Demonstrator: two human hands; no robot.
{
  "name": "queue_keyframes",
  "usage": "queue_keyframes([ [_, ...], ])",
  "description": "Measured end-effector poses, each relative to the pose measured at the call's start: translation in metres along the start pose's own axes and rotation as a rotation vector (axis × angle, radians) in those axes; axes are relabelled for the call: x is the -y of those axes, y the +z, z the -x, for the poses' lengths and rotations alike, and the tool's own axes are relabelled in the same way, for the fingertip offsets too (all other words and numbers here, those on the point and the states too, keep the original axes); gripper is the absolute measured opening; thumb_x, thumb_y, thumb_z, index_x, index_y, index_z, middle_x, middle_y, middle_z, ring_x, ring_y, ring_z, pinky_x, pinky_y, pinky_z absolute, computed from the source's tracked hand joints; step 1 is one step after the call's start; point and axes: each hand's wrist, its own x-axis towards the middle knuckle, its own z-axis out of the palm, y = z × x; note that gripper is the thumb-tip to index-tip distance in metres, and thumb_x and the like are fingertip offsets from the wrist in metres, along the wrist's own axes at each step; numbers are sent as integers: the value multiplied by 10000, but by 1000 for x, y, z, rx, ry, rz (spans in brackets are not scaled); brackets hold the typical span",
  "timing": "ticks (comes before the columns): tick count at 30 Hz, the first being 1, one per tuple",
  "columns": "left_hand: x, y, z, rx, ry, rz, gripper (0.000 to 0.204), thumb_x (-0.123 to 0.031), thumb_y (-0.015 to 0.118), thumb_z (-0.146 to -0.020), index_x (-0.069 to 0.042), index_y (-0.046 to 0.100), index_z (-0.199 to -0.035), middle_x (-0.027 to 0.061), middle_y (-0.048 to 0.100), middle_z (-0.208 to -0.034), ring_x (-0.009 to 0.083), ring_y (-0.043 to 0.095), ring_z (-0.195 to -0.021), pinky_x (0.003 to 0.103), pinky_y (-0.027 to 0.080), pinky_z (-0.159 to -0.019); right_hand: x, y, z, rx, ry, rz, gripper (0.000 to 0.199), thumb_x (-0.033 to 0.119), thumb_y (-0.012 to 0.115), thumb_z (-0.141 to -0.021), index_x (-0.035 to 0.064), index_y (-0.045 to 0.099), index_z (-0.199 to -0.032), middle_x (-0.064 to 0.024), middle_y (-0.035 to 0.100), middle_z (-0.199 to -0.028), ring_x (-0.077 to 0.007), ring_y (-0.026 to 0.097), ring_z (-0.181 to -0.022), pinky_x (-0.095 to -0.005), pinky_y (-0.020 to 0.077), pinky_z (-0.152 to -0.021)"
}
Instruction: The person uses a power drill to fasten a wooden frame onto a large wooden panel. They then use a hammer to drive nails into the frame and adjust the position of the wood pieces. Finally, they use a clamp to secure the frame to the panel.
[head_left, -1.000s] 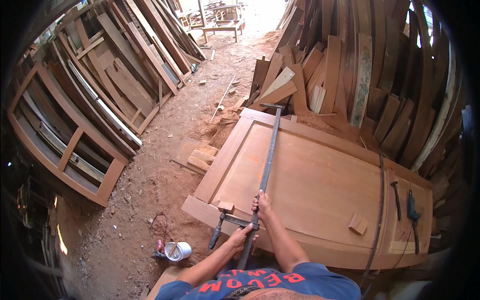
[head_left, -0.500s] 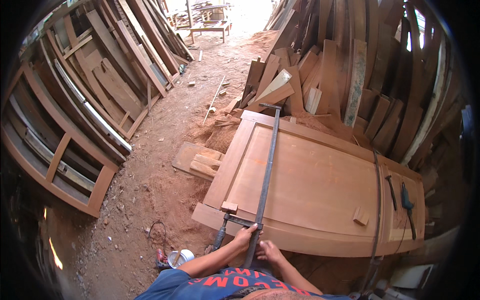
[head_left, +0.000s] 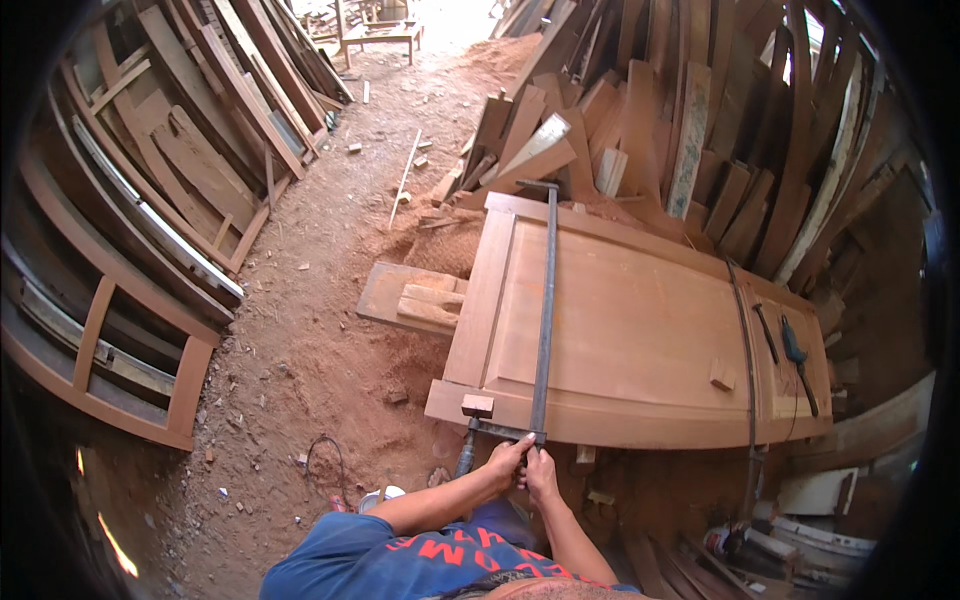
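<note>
A wooden panel door (head_left: 630, 310) lies flat before me. A long metal bar clamp (head_left: 547, 310) spans its left end, its far jaw at the door's far edge. My left hand (head_left: 507, 461) is closed around the near end of the bar, by the sliding jaw. Right beside it, my right hand (head_left: 541, 474) also grips the bar's end; its fingers are partly hidden. The clamp's screw handle (head_left: 465, 457) hangs to the left of my hands. A small wood block (head_left: 478, 405) sits on the door's near left corner, next to the sliding jaw.
A second clamp (head_left: 745, 350) crosses the door's right part. Beyond it lie a hammer (head_left: 766, 332) and a blue-green power tool (head_left: 793, 345). Another wood block (head_left: 722, 375) rests on the door. Boards (head_left: 640, 130) lean behind; frames (head_left: 95, 330) stand left. A white bucket (head_left: 380, 497) is near my left arm.
My right hand, apart from the clamp before, has closed on the bar's end beside my left hand. The sliding jaw sits closer to the door's near edge, and the view has shifted.
</note>
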Motion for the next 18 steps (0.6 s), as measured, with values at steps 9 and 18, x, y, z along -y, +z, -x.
queue_keyframes([
  [9,58,-31,-15,27,-33,94,368,-448,672,-1003,-121,674,-835,-6,620,-695,128,545,-582,333,426,-517,-93,-11,-25,-266,-199,288,406,347,530,-1037,-29,571,-890,-215,622,-747,-301,635,-663,-442,474,-576],
  [18,97,-62,1,-22,-73,32,348,-414,693,-993,-176,637,-746,-55,544,-636,87,457,-531,300,324,-483,-163,-8,-14,-331,-230,432,405,300,544,-997,-83,607,-879,-355,661,-849,-509,680,-841,-539,515,-722],
])
